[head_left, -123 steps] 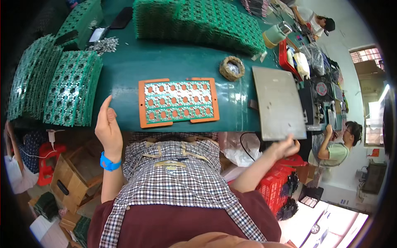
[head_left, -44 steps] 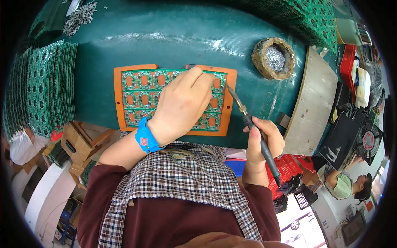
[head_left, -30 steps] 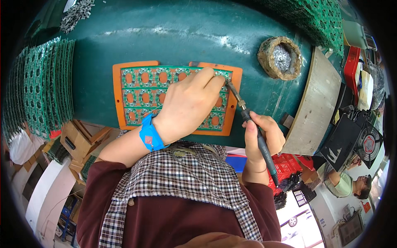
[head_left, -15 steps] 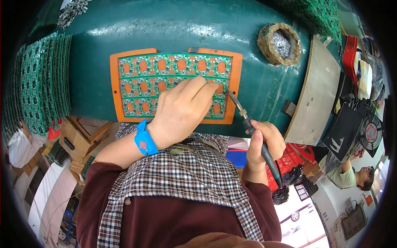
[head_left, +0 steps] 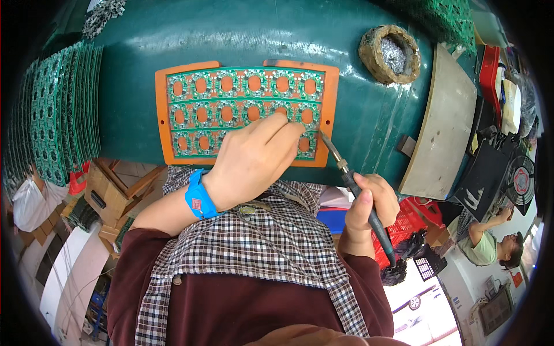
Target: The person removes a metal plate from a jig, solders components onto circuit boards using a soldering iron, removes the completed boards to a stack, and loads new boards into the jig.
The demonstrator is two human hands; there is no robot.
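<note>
The right hand (head_left: 374, 200) grasps a soldering iron (head_left: 349, 180), whose long axis slants forward and leftward from it to a tip by the right edge of the circuit-board panel (head_left: 240, 100). That panel, lengthwise left to right in an orange tray (head_left: 333, 98), lies beneath and beyond the left hand (head_left: 254, 158), the nearer one; its fingers bend down, their grip hidden.

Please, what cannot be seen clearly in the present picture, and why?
In the head view:
Circuit board panel, part of its bottom row: covered by the left hand.
Anything pinched by that hand: hidden or too small.
Whether the soldering iron touches the panel: its tip is too small.
Green board stack at upper right: cut off by the top edge.
</note>
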